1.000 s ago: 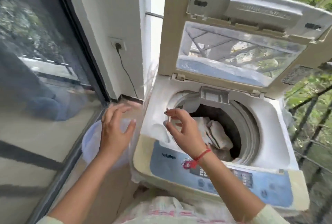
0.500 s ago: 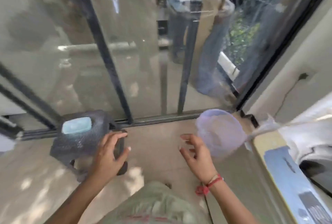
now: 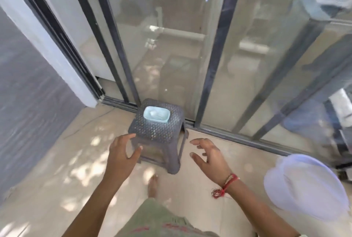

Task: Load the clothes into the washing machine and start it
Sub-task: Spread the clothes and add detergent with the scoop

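Note:
A small grey plastic stool [image 3: 158, 129] stands on the tiled floor against the sliding glass door. A light-blue open box [image 3: 156, 114] with white contents sits on its top. My left hand [image 3: 123, 154] hovers at the stool's front-left corner, fingers spread and relaxed, holding nothing. My right hand [image 3: 208, 157], with a red thread on the wrist, hangs to the right of the stool, fingers loosely curled and empty. The washing machine and the clothes are out of view.
A pale lilac plastic tub [image 3: 308, 187] lies at the lower right. The sliding glass door [image 3: 171, 46] with dark frames fills the back. A grey wall [image 3: 28, 94] is at the left. My bare foot [image 3: 153, 184] stands on the beige floor tiles [image 3: 57, 179].
My view has swung left, away from the open washing machine to the stool by the glass door. Both hands left the machine and now hover on either side of the stool.

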### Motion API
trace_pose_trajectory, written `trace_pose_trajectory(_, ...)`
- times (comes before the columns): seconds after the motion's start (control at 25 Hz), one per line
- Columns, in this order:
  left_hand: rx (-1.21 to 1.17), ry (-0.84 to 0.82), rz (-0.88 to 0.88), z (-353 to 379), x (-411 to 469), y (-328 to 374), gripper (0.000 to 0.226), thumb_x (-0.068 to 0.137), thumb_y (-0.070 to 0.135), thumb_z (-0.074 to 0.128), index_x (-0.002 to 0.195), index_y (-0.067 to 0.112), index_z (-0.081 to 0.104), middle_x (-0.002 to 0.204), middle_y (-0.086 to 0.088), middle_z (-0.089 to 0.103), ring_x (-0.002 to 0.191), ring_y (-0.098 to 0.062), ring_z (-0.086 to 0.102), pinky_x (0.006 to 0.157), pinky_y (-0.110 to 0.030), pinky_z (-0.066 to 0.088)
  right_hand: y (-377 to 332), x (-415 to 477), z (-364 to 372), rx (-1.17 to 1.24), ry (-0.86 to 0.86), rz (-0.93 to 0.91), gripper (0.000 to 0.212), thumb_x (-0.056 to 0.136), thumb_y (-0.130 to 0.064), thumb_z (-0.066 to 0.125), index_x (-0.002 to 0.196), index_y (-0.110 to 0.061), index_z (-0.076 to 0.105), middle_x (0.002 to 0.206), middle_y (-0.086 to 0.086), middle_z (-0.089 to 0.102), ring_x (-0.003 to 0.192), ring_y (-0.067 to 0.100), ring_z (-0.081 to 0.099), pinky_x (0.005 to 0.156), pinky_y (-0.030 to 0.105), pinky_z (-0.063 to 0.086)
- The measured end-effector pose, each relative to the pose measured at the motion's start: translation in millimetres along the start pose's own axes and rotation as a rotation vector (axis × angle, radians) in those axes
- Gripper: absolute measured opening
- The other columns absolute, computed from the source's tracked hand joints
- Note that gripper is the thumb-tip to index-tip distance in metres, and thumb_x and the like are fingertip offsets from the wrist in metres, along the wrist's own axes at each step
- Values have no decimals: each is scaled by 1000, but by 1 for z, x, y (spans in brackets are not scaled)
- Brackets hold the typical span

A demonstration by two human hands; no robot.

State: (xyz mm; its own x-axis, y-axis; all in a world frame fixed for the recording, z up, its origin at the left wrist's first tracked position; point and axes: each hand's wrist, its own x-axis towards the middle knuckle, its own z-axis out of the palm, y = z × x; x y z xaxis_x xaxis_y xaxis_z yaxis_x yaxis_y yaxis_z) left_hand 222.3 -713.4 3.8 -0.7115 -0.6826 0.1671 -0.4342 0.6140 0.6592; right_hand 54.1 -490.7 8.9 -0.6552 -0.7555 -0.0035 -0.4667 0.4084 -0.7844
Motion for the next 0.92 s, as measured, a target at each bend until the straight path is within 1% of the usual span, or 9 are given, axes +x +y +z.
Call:
trace_pose_trajectory(0.16, -38, -47, -66, 1, 79, -63, 49, 76, 42, 55, 114, 12, 60, 112, -4, 61, 105, -22, 53, 94, -27, 36, -7, 108, 46, -30, -35, 50, 26, 83, -7, 65, 108, -13, 64, 104, -10, 54, 94, 9, 56, 84, 21, 45)
trace_pose_trajectory(0.28, -17, -156, -142, 14, 135, -112, 53, 76, 48, 48, 116, 15, 58, 112, -3, 60, 107, -23, 53, 94, -31, 38, 5, 193, 82, -74, -99, 121, 22, 83, -3, 62, 104, -9, 67, 104, 1, 63, 92, 13, 60, 88, 31, 51)
trace_pose_trajectory(0.36, 1, -208, -133, 24, 164, -134, 56, 75, 49, 45, 117, 15, 58, 111, -2, 58, 108, -23, 52, 93, -31, 38, 16, 241, 104, -93, -144, 189, 20, 84, -4, 60, 102, -9, 67, 105, 8, 68, 93, 19, 66, 89, 37, 53)
trace_pose_trajectory(0.48, 33, -286, -111, 52, 206, -166, 52, 77, 45, 48, 118, 14, 58, 114, -2, 55, 111, -18, 46, 92, -30, 38, 40, 300, 140, -116, -179, 274, 19, 85, -6, 59, 102, -11, 68, 106, 7, 70, 95, 20, 67, 91, 36, 53)
trace_pose_trajectory(0.56, 66, -355, -61, 81, 229, -188, 54, 77, 45, 51, 121, 13, 56, 120, -5, 54, 118, -17, 40, 96, -34, 41, 64, 326, 162, -172, -215, 304, 23, 87, -7, 58, 107, -12, 66, 108, 6, 70, 98, 22, 66, 93, 34, 51)
trace_pose_trajectory(0.6, 93, -393, -43, 97, 240, -200, 57, 77, 44, 55, 124, 12, 54, 124, -8, 52, 123, -20, 39, 99, -37, 41, 76, 337, 173, -203, -234, 307, 27, 87, -8, 57, 113, -12, 64, 111, 8, 68, 101, 24, 64, 94, 34, 50)
trace_pose_trajectory(0.72, 195, -523, -58, 142, 271, -227, 76, 74, 38, 73, 138, 13, 41, 140, -12, 41, 135, -29, 32, 106, -47, 37, 111, 361, 206, -324, -339, 321, 38, 91, -13, 53, 129, -13, 52, 123, 11, 60, 112, 27, 56, 98, 34, 43)
trace_pose_trajectory(0.84, 270, -640, -58, 178, 291, -236, 102, 71, 40, 77, 149, 17, 15, 155, -7, 15, 143, -25, 13, 114, -42, 24, 135, 376, 226, -504, -378, 299, 35, 93, -18, 50, 128, -15, 48, 118, 11, 60, 111, 27, 54, 94, 37, 45)
trace_pose_trajectory(0.92, 346, -689, -4, 198, 300, -243, 113, 69, 41, 79, 150, 17, 4, 157, -5, 5, 145, -24, 5, 116, -39, 18, 147, 377, 235, -578, -380, 282, 32, 94, -20, 49, 125, -16, 48, 115, 10, 61, 110, 27, 53, 93, 38, 45)
